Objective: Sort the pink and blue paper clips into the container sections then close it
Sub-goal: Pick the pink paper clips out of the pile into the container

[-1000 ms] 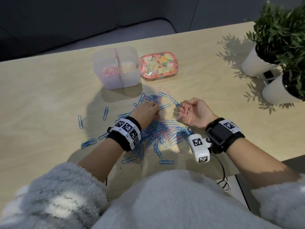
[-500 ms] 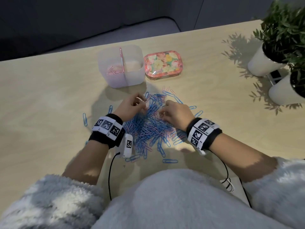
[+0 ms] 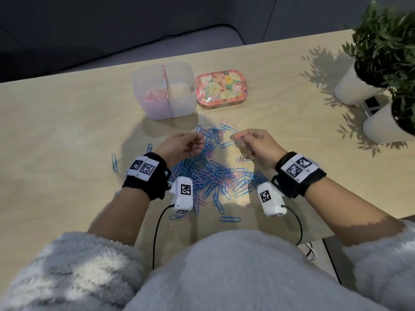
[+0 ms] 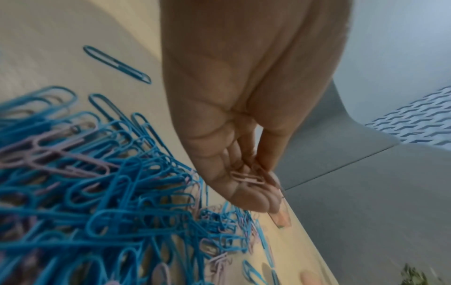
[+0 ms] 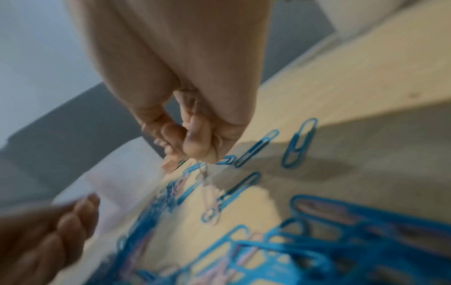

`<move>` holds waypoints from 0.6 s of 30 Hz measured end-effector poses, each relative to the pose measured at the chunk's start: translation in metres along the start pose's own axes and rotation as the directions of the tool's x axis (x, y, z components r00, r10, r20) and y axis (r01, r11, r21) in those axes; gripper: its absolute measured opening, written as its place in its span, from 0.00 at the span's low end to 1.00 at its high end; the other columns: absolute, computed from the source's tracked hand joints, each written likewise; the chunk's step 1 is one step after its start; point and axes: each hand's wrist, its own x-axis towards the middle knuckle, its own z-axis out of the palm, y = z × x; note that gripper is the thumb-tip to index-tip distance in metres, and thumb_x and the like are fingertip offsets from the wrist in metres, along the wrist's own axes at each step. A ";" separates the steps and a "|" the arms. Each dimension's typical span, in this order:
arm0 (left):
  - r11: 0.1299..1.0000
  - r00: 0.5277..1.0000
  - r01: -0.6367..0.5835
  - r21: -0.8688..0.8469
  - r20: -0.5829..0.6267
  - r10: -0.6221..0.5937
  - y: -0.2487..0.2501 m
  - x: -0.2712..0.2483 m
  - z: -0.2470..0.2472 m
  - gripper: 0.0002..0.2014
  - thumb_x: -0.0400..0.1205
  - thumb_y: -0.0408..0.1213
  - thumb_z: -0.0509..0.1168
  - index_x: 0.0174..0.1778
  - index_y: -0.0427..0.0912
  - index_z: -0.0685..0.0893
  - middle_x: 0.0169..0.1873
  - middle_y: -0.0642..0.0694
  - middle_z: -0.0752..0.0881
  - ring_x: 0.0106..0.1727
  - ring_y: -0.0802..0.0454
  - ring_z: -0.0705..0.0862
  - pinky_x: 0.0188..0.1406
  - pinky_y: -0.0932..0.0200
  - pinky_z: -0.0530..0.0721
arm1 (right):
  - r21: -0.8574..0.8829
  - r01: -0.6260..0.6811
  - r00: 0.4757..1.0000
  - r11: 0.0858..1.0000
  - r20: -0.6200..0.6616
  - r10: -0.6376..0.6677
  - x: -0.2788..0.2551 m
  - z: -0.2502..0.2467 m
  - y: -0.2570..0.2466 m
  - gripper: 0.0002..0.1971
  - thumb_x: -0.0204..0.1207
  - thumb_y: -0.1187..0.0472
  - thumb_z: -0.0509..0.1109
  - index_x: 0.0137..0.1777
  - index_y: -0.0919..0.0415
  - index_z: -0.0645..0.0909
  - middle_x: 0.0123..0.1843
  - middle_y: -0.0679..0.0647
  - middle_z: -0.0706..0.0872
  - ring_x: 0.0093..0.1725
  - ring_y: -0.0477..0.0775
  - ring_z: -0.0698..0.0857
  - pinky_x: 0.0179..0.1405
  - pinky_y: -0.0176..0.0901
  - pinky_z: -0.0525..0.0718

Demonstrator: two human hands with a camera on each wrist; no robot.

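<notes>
A heap of blue and pink paper clips (image 3: 211, 171) (image 4: 102, 189) (image 5: 305, 250) lies on the wooden table (image 3: 56, 142). My left hand (image 3: 190, 143) hovers over the heap's far left edge and holds pink clips (image 4: 246, 178) in its curled fingers. My right hand (image 3: 244, 140) is lifted over the heap's right side and pinches pink clips (image 5: 207, 185) that hang from its fingertips. The clear two-section container (image 3: 155, 108) stands behind the heap, pink clips (image 3: 153, 97) in its left section. Its floral lid (image 3: 221, 89) lies to its right.
Two white pots with green plants (image 3: 357, 86) (image 3: 386, 124) stand at the table's right edge. A few single blue clips (image 3: 114, 162) (image 3: 230, 219) lie apart from the heap. Cables (image 3: 157, 232) run from the wrist cameras toward my body.
Half a second ago both hands were down in the heap; now both are lifted a little with pink clips in their fingers. The right hand has shifted to the right.
</notes>
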 end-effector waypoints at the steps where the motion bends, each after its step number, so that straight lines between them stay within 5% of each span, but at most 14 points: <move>1: 1.000 1.000 -0.008 0.001 0.001 0.008 0.000 0.000 -0.001 0.09 0.85 0.31 0.57 0.42 0.38 0.80 0.34 0.45 0.83 0.27 0.60 0.85 0.31 0.71 0.86 | 0.113 -0.059 0.998 0.992 -0.010 0.060 0.003 -0.003 -0.004 0.14 0.78 0.71 0.51 0.45 0.70 0.79 0.31 0.56 0.71 0.15 0.43 0.65 0.12 0.27 0.57; 5: 1.000 1.000 0.006 -0.029 -0.008 -0.006 0.003 0.000 -0.001 0.08 0.84 0.26 0.56 0.44 0.38 0.79 0.33 0.44 0.82 0.27 0.59 0.84 0.30 0.70 0.85 | 0.300 -0.181 0.983 0.936 0.019 0.184 0.013 -0.003 -0.018 0.14 0.74 0.62 0.49 0.30 0.61 0.70 0.27 0.54 0.67 0.16 0.50 0.66 0.13 0.26 0.55; 8: 0.996 0.993 0.067 -0.062 -0.091 -0.072 0.009 0.000 0.004 0.10 0.83 0.30 0.54 0.38 0.39 0.77 0.24 0.49 0.80 0.22 0.60 0.78 0.22 0.70 0.79 | -0.060 -0.039 0.994 0.997 -0.102 0.033 0.019 0.010 -0.025 0.18 0.79 0.57 0.59 0.27 0.60 0.72 0.20 0.49 0.72 0.14 0.44 0.69 0.11 0.30 0.61; 11: 0.963 0.976 0.075 0.258 -0.217 -0.018 0.007 0.006 0.010 0.11 0.82 0.41 0.59 0.34 0.42 0.76 0.26 0.50 0.73 0.25 0.57 0.71 0.25 0.65 0.70 | -0.534 0.180 0.963 0.826 -0.075 -0.259 0.035 0.022 -0.026 0.14 0.75 0.55 0.68 0.33 0.64 0.83 0.28 0.52 0.83 0.31 0.48 0.80 0.36 0.41 0.78; 13: 0.776 0.974 0.043 0.630 -0.199 0.107 0.002 0.009 0.015 0.13 0.81 0.46 0.62 0.34 0.43 0.75 0.26 0.51 0.73 0.28 0.54 0.71 0.31 0.60 0.69 | -0.669 0.199 0.958 0.716 -0.022 -0.287 0.041 0.029 -0.028 0.09 0.72 0.53 0.71 0.41 0.58 0.87 0.43 0.54 0.89 0.45 0.54 0.85 0.48 0.46 0.82; 15: 0.562 0.966 0.012 0.827 -0.155 0.208 -0.003 0.011 0.023 0.15 0.79 0.47 0.64 0.29 0.46 0.72 0.26 0.50 0.75 0.33 0.49 0.75 0.37 0.58 0.70 | -0.792 0.181 0.958 0.584 0.007 -0.287 0.043 0.036 -0.031 0.10 0.69 0.51 0.74 0.48 0.54 0.87 0.51 0.54 0.89 0.51 0.57 0.85 0.49 0.45 0.80; 18: 0.342 0.955 -0.006 0.939 -0.096 0.281 -0.011 0.011 0.031 0.10 0.78 0.45 0.65 0.36 0.46 0.74 0.40 0.43 0.84 0.46 0.43 0.81 0.42 0.53 0.73 | -0.851 0.184 0.958 0.491 0.044 -0.282 0.048 0.041 -0.033 0.08 0.69 0.53 0.74 0.43 0.56 0.87 0.47 0.56 0.89 0.49 0.58 0.86 0.43 0.43 0.78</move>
